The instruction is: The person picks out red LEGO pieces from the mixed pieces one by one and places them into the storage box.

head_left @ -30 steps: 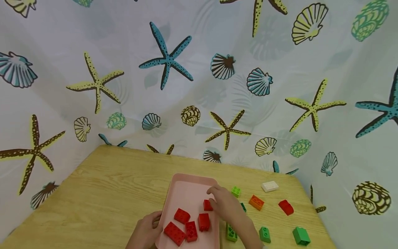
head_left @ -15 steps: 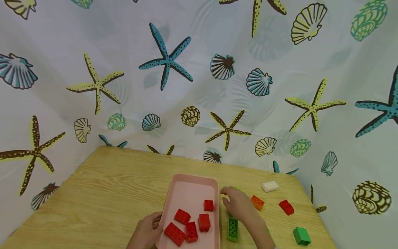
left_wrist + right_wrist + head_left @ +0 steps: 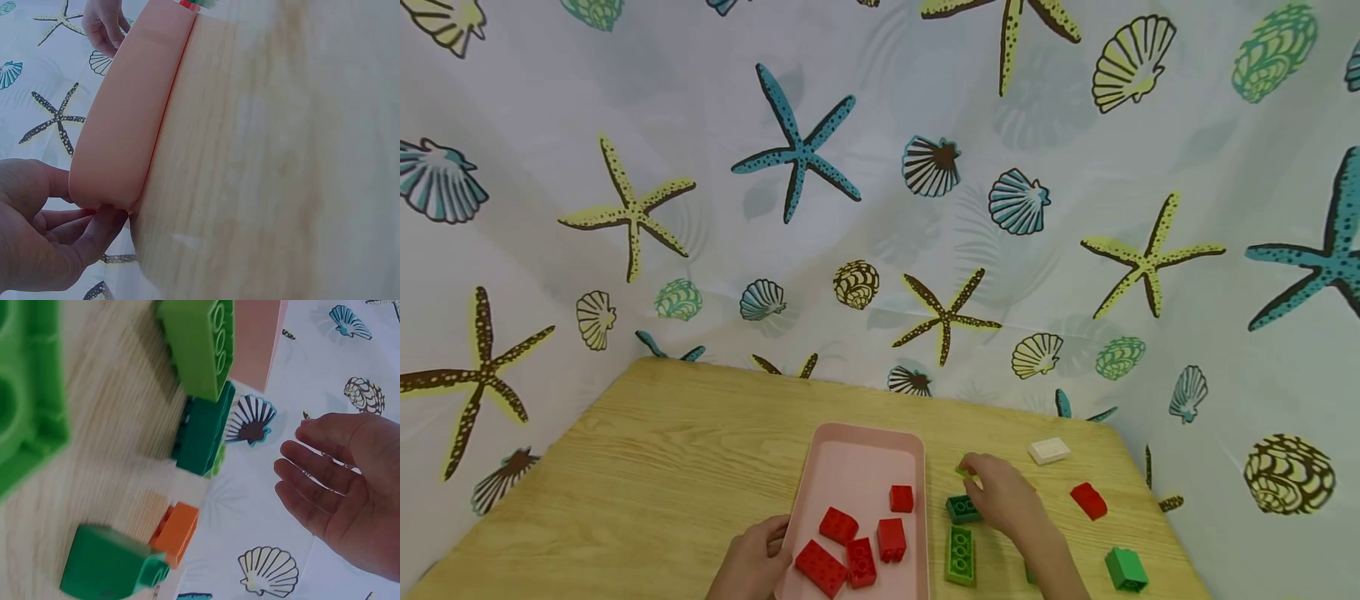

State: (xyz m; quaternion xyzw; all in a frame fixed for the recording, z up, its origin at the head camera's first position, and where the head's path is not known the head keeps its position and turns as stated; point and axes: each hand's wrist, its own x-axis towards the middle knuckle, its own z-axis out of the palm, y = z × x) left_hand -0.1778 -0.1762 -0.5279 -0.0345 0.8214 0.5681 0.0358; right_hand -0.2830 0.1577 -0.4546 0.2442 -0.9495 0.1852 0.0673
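My left hand (image 3: 748, 562) holds the near left side of a pink tray (image 3: 842, 454). In the left wrist view, its thumb and fingers lie around the tray's edge. Several red toy bricks (image 3: 822, 568) lie inside the tray. My right hand (image 3: 1009, 498) is above the table right of the tray, fingers loosely bent and apart in the right wrist view. Just at its fingertips is a lime green brick (image 3: 961, 471), partly hidden. A dark green brick (image 3: 962, 508) and a long green brick (image 3: 959, 557) lie nearby. The hand mostly hides an orange brick (image 3: 177, 534) in the head view.
Farther right lie a white brick (image 3: 1049, 451), a red brick (image 3: 1088, 500) and a green block (image 3: 1126, 570). Another green brick (image 3: 1031, 572) is mostly behind my right forearm. A shell-patterned cloth (image 3: 865, 208) encloses the wooden table (image 3: 700, 467) at the back and sides.
My right hand has moved right, from over the tray beside a small red brick to the lime green brick. My left hand stays on the tray. The view has tilted slightly.
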